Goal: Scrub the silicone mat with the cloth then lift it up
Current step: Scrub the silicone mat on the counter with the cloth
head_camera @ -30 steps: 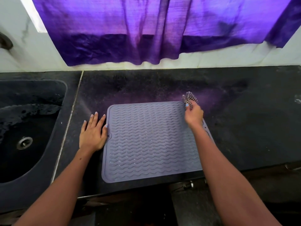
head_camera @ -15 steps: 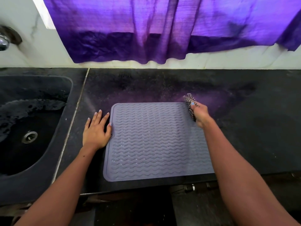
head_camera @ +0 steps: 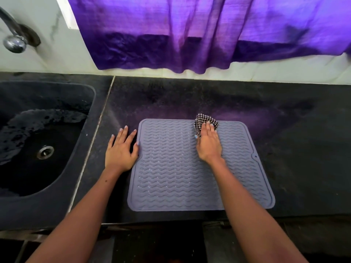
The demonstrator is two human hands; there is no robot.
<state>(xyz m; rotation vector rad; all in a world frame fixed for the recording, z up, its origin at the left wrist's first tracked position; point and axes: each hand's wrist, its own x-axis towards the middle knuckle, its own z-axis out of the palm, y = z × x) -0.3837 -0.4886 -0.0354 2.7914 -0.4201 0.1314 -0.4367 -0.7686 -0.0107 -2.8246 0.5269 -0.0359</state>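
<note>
A grey silicone mat (head_camera: 171,177) with wavy ridges lies flat on the black counter (head_camera: 294,149). My right hand (head_camera: 209,145) presses a small checkered cloth (head_camera: 202,120) flat onto the mat near the middle of its far edge, fingers straight over the cloth. Most of the cloth is hidden under the fingers. My left hand (head_camera: 121,149) lies flat on the counter at the mat's left edge, its thumb touching the rim.
A dark sink (head_camera: 38,145) with a metal drain sits to the left, a tap (head_camera: 13,40) above it. A purple curtain (head_camera: 209,35) hangs over the back wall. The counter's front edge runs just below the mat.
My right hand with the cloth slid left from the mat's far right corner to the middle of the far edge and flattened onto it. My left hand stayed put.
</note>
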